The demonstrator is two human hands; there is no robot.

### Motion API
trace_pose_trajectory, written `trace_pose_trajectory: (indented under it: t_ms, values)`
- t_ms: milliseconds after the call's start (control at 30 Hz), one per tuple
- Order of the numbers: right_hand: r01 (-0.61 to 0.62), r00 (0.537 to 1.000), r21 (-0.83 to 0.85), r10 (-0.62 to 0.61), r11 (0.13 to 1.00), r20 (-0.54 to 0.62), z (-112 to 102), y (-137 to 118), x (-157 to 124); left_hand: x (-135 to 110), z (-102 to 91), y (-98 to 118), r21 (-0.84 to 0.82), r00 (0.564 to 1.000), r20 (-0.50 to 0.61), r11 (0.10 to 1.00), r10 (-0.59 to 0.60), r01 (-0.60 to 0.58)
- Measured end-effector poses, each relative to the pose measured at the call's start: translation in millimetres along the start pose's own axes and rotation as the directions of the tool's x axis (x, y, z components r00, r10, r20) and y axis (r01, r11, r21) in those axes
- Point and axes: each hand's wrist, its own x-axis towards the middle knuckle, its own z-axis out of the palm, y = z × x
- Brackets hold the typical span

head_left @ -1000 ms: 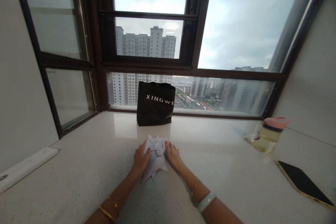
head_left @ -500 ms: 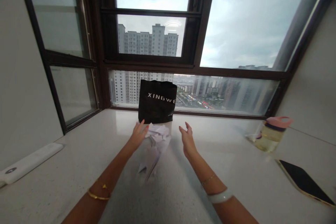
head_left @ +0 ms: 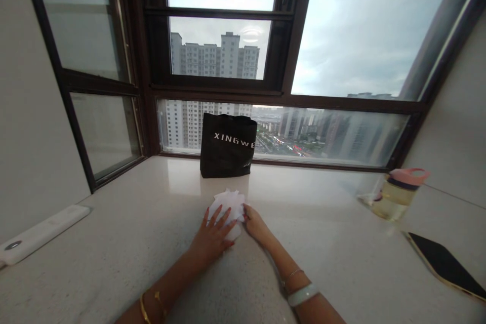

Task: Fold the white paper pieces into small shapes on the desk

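Observation:
White pieces of paper (head_left: 229, 200) lie in a loose, uneven pile on the pale countertop (head_left: 182, 243). Spread flat over the front of the pile is my left hand (head_left: 215, 235), fingers apart and pressing on the sheets. At the pile's right edge my right hand (head_left: 256, 224) is closed, with thumb and fingertips pinching the paper. Part of the pile is hidden under my left palm. Just behind stands a black bag (head_left: 228, 147) with white lettering, upright near the window.
On the right stand a bottle with a pink lid (head_left: 398, 195) and, nearer, a dark phone or tablet (head_left: 446, 263). A white power strip (head_left: 47, 233) lies at the left. Brown window frames (head_left: 281, 96) border the counter's far side.
The papers were falling and scattered between my parted hands; now they rest on the counter. My left hand came down flat on them, and my right moved inward to grip their edge.

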Motion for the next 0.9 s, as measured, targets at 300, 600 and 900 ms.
trace_pose_trajectory:
  t_ms: [300, 600, 900]
  values:
    - [-0.041, 0.977, 0.038, 0.048, 0.998, -0.207, -8, 19, -1, 32, 8.4, 24, -0.001, 0.998, -0.051, 0.999, -0.035, 0.035]
    - [-0.107, 0.976, 0.022, 0.109, 0.994, -0.186, -11, 31, -2, 52, 30.0, 4, -0.045, 0.973, -0.08, 0.976, -0.217, 0.214]
    - [-0.122, 0.977, -0.052, 0.11, 0.991, -0.185, -8, 27, -1, 13, 13.5, -58, 0.157, 0.911, -0.217, 0.908, -0.351, 0.387]
